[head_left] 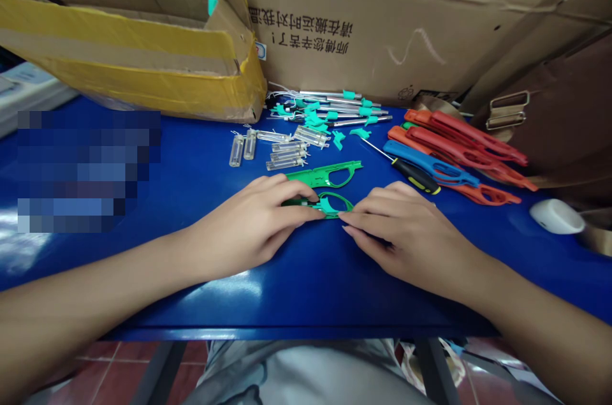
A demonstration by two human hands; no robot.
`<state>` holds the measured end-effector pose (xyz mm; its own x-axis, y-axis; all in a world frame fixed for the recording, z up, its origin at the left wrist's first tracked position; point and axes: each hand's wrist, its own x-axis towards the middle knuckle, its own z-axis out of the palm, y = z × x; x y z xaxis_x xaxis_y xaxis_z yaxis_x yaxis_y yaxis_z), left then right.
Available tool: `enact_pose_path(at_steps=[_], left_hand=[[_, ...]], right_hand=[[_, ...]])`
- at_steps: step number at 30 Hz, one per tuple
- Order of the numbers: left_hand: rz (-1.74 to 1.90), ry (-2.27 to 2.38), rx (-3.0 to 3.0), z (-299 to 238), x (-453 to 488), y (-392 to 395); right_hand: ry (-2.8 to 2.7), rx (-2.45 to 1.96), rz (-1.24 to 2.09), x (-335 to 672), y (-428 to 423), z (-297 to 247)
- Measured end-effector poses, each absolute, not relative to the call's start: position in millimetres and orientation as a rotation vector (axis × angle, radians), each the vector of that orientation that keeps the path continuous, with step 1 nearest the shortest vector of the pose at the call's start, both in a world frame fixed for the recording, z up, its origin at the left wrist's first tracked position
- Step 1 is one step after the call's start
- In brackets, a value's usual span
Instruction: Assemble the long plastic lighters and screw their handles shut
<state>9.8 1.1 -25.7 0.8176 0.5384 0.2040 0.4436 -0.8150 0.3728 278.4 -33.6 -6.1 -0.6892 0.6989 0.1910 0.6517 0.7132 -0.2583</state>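
Observation:
My left hand is closed over the left part of a green plastic lighter casing half, which lies low over the blue table. A teal trigger piece sits in that casing, by my left fingertips. My right hand has its fingers curled at the casing's right end, thumb and fingertips pinching near its loop. Just behind lies a second green casing half, its left end partly hidden by my left hand. My fingers cover much of the held casing's inside.
Clear fuel tanks, metal lighter tubes with teal triggers, and a screwdriver lie behind my hands. Red and orange casings and a blue casing are stacked right, near a white object. Cardboard boxes stand behind.

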Motion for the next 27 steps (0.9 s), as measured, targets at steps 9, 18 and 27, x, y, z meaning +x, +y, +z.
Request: enact_pose_path(at_steps=[9, 18, 27], left_hand=[[0.471, 0.755, 2.661, -24.8, 12.3, 1.5], [0.494, 0.745, 2.686, -27.2, 11.5, 2.2], [0.473, 0.753, 2.692, -25.3, 11.9, 2.9]], right_hand=[[-2.56, -1.119, 0.398, 276.2, -34.7, -8.3], [-2.573, -1.123, 0.355, 277.4, -36.1, -5.4], [-2.633, -1.154, 0.314, 278.2, -37.3, -3.1]])
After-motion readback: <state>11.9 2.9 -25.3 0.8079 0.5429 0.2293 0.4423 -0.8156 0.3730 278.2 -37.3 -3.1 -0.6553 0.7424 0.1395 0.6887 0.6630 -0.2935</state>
